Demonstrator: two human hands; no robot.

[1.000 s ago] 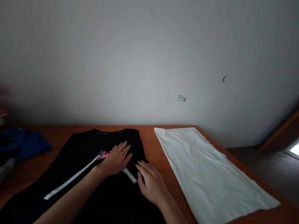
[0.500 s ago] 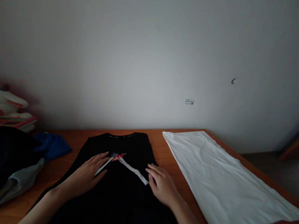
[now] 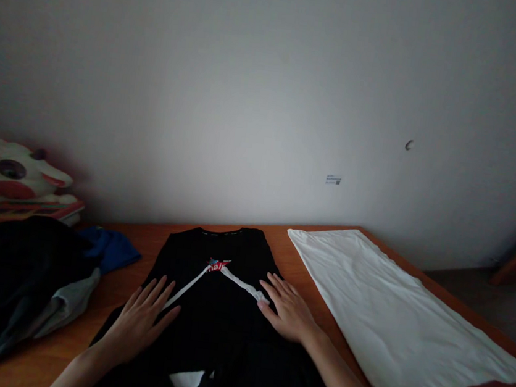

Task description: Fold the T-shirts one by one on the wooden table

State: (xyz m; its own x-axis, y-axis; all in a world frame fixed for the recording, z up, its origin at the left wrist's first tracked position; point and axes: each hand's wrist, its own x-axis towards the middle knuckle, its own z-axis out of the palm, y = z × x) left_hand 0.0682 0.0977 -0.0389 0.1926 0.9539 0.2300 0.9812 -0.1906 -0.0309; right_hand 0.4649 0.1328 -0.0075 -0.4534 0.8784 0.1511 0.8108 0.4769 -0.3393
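Observation:
A black garment, looking like a shirt with its neckline toward the wall, lies spread on the wooden table. It bears a small red print with white letters and two white strips slanting down from it. On its left side rests my left hand, flat with fingers apart, beside the left white strip. My right hand lies open on the right side, its thumb by the lower end of the right strip. A white patch shows near the garment's front.
To the right lies a flat white cloth on the wooden table. Dark clothes and a blue cloth are heaped at the left. Behind them stands a cow-shaped toy. A grey wall rises behind the table.
My left hand has moved outward to the garment's left side, its fingers more spread. My right hand's fingers have opened out on the right side. The view has shifted slightly left.

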